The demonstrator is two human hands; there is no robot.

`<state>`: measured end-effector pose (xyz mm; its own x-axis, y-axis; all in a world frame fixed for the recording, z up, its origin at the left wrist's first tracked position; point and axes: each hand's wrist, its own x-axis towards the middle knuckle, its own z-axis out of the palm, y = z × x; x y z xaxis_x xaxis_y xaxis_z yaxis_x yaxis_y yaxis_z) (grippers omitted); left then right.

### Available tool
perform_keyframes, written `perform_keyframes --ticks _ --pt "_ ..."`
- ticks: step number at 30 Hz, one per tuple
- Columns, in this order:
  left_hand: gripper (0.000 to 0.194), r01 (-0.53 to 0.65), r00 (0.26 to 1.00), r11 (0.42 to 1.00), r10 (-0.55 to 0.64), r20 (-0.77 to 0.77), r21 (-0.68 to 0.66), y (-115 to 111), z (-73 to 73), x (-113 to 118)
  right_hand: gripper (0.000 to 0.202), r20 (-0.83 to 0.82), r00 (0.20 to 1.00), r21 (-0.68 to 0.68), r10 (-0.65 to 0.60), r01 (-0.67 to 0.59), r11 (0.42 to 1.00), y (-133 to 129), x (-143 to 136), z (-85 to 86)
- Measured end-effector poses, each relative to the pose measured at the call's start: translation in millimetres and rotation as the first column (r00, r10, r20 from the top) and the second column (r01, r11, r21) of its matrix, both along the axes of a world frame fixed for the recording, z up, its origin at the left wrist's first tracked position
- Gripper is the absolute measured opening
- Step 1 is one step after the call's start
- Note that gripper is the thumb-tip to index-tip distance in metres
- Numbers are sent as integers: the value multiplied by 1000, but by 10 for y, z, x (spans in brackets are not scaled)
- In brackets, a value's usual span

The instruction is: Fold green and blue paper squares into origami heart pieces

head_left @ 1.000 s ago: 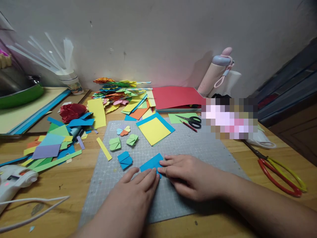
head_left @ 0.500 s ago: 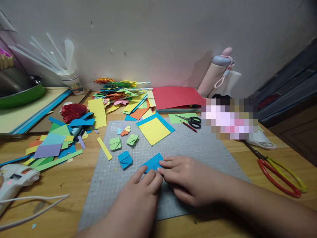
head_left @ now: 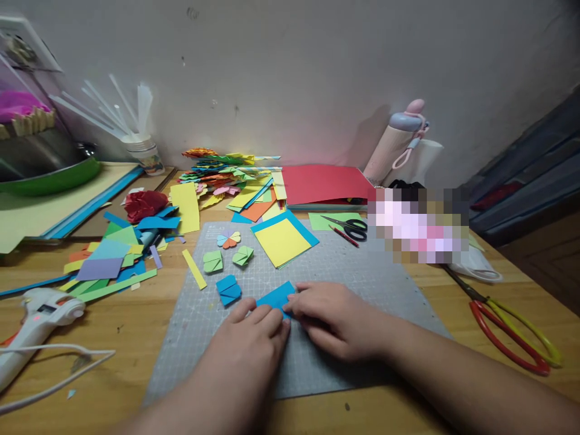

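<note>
A folded blue paper (head_left: 276, 294) lies on the grey cutting mat (head_left: 362, 272), its near edge covered by fingers. My left hand (head_left: 251, 344) presses on its left and near side with curled fingers. From the right, my right hand (head_left: 333, 317) closes its fingers on the paper's right end; the thumb is partly hidden. Just left of the sheet sits a folded blue paper piece (head_left: 229, 290) with rounded corners. Beyond that are two folded green pieces, one green piece (head_left: 212, 261) left of the other green piece (head_left: 243, 256), and a multicoloured paper flower (head_left: 229, 240).
A yellow-and-blue paper stack (head_left: 285, 241) lies ahead, with black scissors (head_left: 351, 227) and a red pencil (head_left: 344, 236) beyond. Large red-and-yellow-handled scissors (head_left: 512, 332) rest at right. Paper scraps (head_left: 99, 269) and a white glue gun (head_left: 45, 320) with its cord occupy the left.
The camera view has shifted slightly. Both hands stay on the blue paper, and my left hand has slid a little leftward along it.
</note>
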<state>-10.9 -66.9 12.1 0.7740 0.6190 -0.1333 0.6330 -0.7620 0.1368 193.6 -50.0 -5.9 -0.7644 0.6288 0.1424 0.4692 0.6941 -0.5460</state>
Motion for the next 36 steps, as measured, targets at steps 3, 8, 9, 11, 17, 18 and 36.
perform_keyframes --ticks 3,8,9,11,17,18,36 --pt "35 -43 997 996 47 54 -83 6 53 -28 26 9 1000 0 16 -16 1000 2 -11 15" --pt "35 -106 984 981 127 122 -161 -20 101 -60 33 39 999 2 19 -19 1000 15 -40 17" --pt "35 -118 981 979 141 131 -165 -31 98 -60 34 48 999 -3 15 -15 1000 19 -46 12" --pt "33 -141 975 977 164 148 -158 -61 82 -55 38 56 998 -9 2 -1 1000 27 -55 1" --pt "30 -191 947 973 218 234 -130 -184 -9 -35 37 55 998 -7 -36 36 999 35 -63 6" --pt "31 -205 941 971 230 248 -126 -202 -26 -34 38 51 998 -6 -37 38 999 34 -63 10" --pt "29 -265 949 963 252 186 45 -195 -99 -22 36 35 999 7 -42 42 999 29 -67 -3"
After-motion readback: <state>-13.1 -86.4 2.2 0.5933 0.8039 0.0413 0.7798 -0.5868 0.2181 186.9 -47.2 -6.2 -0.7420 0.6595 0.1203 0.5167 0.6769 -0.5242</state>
